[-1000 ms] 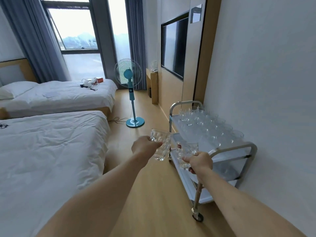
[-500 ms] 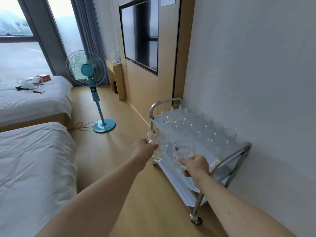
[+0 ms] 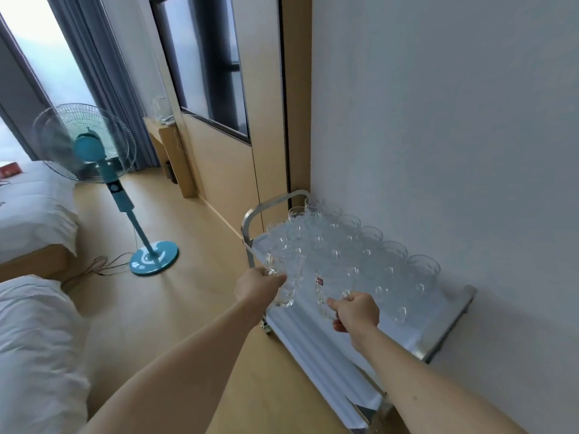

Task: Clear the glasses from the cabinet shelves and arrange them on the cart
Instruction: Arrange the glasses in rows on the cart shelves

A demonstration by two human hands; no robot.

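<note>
We stand at the steel cart point(image 3: 451, 327) with a glass mug in each hand.

The cart sits against the white wall point(image 3: 438, 120), its top shelf crowded with rows of glasses point(image 3: 360, 245); a blue pedestal fan point(image 3: 91, 151) stands well apart. Our left hand point(image 3: 258, 286) grips a textured mug point(image 3: 286, 281), fingers curled round it. Our right hand point(image 3: 355, 311) grips a red-labelled mug point(image 3: 326, 289) above the shelf's near edge.
</note>
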